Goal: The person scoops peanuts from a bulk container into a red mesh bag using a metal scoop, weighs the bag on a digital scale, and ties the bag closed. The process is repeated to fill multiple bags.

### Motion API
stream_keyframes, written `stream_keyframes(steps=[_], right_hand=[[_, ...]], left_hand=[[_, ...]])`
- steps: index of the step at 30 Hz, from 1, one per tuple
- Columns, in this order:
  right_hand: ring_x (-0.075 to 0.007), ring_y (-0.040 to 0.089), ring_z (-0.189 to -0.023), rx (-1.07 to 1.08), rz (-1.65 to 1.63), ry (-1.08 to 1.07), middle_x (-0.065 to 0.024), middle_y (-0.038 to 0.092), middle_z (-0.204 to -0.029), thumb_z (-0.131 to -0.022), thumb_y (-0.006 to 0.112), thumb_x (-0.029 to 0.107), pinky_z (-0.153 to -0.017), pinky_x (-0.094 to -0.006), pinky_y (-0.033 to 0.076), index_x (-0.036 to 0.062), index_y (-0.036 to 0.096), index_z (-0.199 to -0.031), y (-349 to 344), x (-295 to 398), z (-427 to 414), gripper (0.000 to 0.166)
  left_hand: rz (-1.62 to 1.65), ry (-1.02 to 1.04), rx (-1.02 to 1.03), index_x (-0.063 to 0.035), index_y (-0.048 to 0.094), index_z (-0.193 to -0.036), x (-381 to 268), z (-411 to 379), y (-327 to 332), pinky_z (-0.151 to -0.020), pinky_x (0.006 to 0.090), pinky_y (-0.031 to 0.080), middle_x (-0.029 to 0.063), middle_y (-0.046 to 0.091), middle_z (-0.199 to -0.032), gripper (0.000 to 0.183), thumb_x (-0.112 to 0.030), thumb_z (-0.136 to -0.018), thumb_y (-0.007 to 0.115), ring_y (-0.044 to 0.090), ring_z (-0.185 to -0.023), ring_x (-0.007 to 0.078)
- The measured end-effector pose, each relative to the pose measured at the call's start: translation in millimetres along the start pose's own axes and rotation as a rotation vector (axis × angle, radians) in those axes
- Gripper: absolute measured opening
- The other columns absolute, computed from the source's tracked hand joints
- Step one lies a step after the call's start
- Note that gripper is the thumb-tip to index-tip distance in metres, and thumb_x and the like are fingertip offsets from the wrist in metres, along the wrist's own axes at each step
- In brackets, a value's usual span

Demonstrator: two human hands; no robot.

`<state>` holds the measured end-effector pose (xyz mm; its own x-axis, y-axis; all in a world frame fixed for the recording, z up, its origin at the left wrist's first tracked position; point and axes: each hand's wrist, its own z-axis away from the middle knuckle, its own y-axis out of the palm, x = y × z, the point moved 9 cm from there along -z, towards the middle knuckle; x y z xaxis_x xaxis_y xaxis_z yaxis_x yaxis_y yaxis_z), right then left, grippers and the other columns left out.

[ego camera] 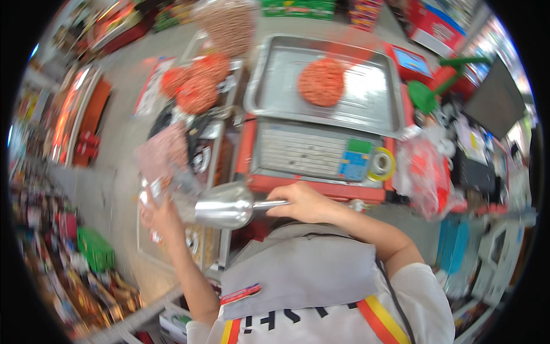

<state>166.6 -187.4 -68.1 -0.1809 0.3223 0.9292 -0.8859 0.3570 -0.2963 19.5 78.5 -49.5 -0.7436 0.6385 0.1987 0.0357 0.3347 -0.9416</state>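
Observation:
My right hand (300,202) grips the thin handle of a shiny metal scoop (225,206), held level in front of my apron. The scoop's wide mouth points left, towards my left hand (165,217). There the fingers are closed around clear plastic (157,189); blur hides whether it is a bag or a lid. Just beyond lies a pale pink bag (165,146) of small pieces. A rounded orange-red bag (322,81) of small pieces lies on a metal tray (275,103), which rests on a red-framed weighing scale (300,150).
Several red bags (197,88) and a large tan bag (227,26) sit along the bins left of the scale. A yellow tape roll (381,164) and crumpled plastic bags (423,172) are on the right. A green crate (95,249) stands at lower left.

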Motion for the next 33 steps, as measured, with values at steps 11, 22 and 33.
stream_keyframes(steps=[11, 22, 33], right_hand=[[-0.0156, 0.060, -0.069, 0.029, -0.040, 0.110, -0.0123, 0.064, -0.075, -0.083, 0.062, 0.022, -0.064, -0.0305, 0.046, -0.0052, 0.063, -0.098, 44, 33, -75, 0.031], [-0.0256, 0.060, -0.061, 0.177, 0.051, 0.032, -0.0158, 0.062, -0.066, -0.083, 0.060, 0.023, -0.057, -0.0354, 0.045, -0.0047, 0.064, -0.079, 124, 60, -190, 0.028], [-0.0205, 0.065, -0.070, -0.081, 0.220, 0.091, -0.0155, 0.066, -0.073, -0.084, 0.060, 0.024, -0.065, -0.0349, 0.048, -0.0041, 0.064, -0.088, 109, 63, -227, 0.028]], left_hand=[[0.623, 0.079, -0.182, -0.0065, 0.055, -0.119, 30, -36, -47, -0.085, 0.0387, 0.048, 0.0136, 0.054, -0.121, 0.048, 0.011, -0.075, 0.045, 0.057, -0.104, 0.0331], [0.691, 0.189, -0.178, -0.0095, 0.056, -0.117, 20, -23, -55, -0.079, 0.0402, 0.050, 0.0131, 0.056, -0.116, 0.049, 0.010, -0.074, 0.047, 0.059, -0.097, 0.0344], [1.230, 0.181, -0.132, -0.0052, 0.061, -0.108, 30, -38, -53, -0.078, 0.0354, 0.049, 0.0127, 0.057, -0.107, 0.048, 0.014, -0.067, 0.046, 0.059, -0.098, 0.0309]])
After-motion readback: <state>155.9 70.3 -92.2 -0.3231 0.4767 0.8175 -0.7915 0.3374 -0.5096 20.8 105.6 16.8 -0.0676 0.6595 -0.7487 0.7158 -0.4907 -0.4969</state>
